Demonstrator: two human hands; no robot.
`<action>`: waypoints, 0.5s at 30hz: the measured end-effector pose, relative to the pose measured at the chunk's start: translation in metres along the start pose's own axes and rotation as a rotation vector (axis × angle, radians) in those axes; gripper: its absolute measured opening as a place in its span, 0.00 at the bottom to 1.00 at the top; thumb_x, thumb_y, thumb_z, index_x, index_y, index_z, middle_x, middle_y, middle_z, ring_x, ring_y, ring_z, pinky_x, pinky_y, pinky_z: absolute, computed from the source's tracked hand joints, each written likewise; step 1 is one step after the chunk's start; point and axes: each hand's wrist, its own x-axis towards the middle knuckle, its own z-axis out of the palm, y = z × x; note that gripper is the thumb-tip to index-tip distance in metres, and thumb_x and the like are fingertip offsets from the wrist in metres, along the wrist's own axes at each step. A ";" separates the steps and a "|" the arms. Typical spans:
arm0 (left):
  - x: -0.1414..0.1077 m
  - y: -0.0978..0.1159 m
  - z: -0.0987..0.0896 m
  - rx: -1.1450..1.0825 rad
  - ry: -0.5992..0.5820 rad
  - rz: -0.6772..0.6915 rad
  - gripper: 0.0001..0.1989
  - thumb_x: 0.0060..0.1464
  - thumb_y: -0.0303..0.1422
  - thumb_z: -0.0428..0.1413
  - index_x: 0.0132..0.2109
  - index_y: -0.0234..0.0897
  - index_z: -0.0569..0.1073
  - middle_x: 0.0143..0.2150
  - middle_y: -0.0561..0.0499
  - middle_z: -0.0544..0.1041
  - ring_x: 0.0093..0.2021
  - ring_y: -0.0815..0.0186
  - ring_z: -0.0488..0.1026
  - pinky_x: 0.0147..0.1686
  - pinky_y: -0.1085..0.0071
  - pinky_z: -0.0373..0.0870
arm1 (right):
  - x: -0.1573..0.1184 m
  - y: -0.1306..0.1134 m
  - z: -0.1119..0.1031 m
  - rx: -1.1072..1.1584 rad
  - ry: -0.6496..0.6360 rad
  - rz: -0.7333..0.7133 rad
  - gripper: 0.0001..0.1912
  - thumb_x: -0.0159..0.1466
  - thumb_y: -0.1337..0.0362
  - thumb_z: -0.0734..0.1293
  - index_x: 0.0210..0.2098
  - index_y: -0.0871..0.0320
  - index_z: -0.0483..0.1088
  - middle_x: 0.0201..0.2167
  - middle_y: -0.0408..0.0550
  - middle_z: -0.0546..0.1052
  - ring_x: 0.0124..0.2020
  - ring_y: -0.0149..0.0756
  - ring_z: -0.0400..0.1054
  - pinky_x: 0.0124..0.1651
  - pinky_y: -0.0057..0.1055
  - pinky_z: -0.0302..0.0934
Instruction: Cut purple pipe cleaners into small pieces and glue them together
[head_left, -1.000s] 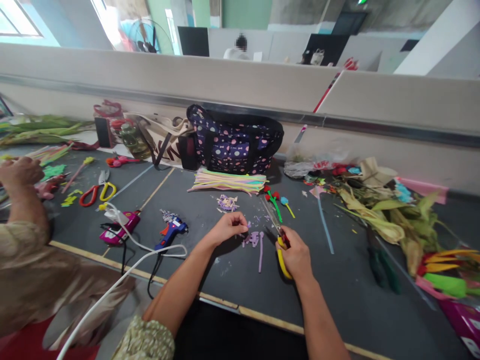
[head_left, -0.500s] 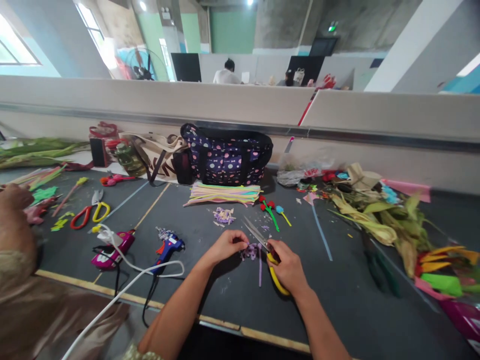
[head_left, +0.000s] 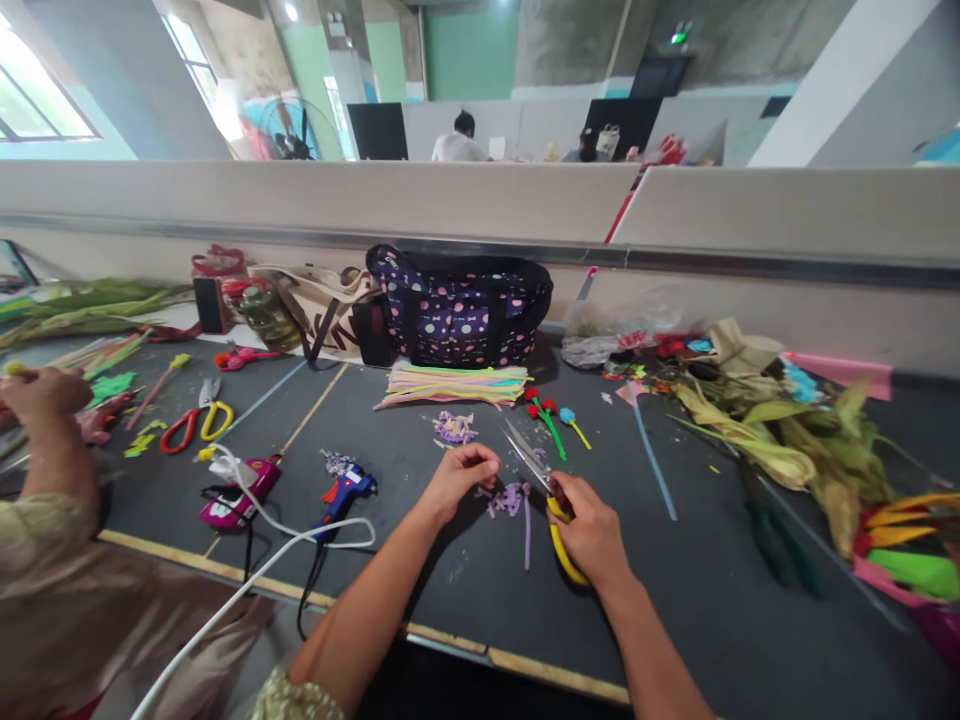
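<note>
In the head view my right hand [head_left: 589, 525] is closed round the yellow handles of a pair of scissors [head_left: 529, 455], whose blades point away and to the left. My left hand [head_left: 466, 478] has thumb and fingertips drawn together in a pinch. Whatever small thing it may hold is too small to make out. Below and between the hands lies a small heap of cut purple pieces [head_left: 506, 500]. One uncut purple fuzzy strip [head_left: 527, 528] lies just right of it. Farther back is a second heap of purple and cream snippets [head_left: 454, 428].
A bundle of pastel pipe cleaners [head_left: 454, 385] lies before a patterned bag [head_left: 461, 310]. Red and blue pompom stems [head_left: 551, 425] sit behind the scissors. Left are a blue glue gun [head_left: 345, 495], a white cord [head_left: 277, 555] and a co-worker's hand [head_left: 49, 395]. Dried husks [head_left: 739, 435] lie right.
My left hand has lifted slightly off the purple heap. The whole view has shifted a little. The co-worker's hand at the left has come further into view, holding something yellow.
</note>
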 end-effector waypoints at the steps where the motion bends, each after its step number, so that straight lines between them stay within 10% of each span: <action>1: 0.001 0.000 0.001 -0.055 0.029 -0.010 0.15 0.40 0.39 0.65 0.32 0.32 0.74 0.27 0.51 0.73 0.24 0.72 0.68 0.29 0.73 0.67 | 0.000 0.000 0.000 -0.002 0.002 -0.001 0.20 0.57 0.67 0.61 0.50 0.55 0.64 0.39 0.48 0.73 0.38 0.36 0.68 0.41 0.32 0.64; 15: 0.009 -0.003 0.012 -0.277 0.177 -0.001 0.16 0.38 0.33 0.67 0.34 0.32 0.73 0.29 0.51 0.75 0.28 0.70 0.73 0.29 0.75 0.71 | 0.003 -0.007 -0.001 -0.056 -0.034 -0.046 0.19 0.55 0.69 0.61 0.47 0.54 0.65 0.38 0.46 0.73 0.38 0.35 0.68 0.40 0.30 0.62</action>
